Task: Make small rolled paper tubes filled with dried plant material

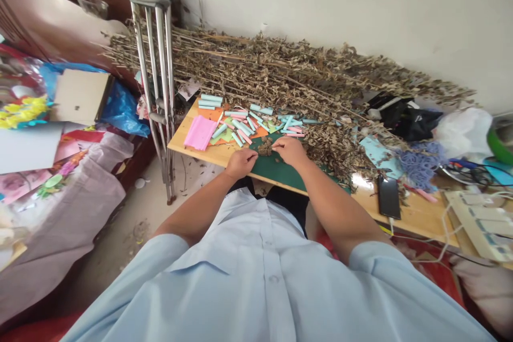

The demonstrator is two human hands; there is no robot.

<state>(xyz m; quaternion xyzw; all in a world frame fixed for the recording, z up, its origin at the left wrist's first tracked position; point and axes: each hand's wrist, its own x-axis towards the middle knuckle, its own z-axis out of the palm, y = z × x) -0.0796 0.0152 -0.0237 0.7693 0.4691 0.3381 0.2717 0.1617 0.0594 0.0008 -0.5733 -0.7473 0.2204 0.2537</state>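
Note:
On the green mat [280, 172] lies a small heap of crumbled dried leaves [264, 147]. My left hand [241, 163] is at the mat's left edge, fingers pressed together; whatever they pinch is too small to make out. My right hand [290, 150] touches the right side of the heap, its thumb and forefinger closed on a bit of dried leaf. Blue and pink paper rolls [242, 127] lie scattered just beyond my hands. A pink paper stack [200, 132] sits at the table's left corner. To the right of the mat is a larger pile of dried leaves [340, 152].
Long dried leafy stalks [256, 67] lie along the wall. Metal crutches [158, 64] stand at the table's left. A phone [388, 197] with a cable, blue yarn [420, 163], a white bag [463, 128] and a power strip [481, 224] are on the right.

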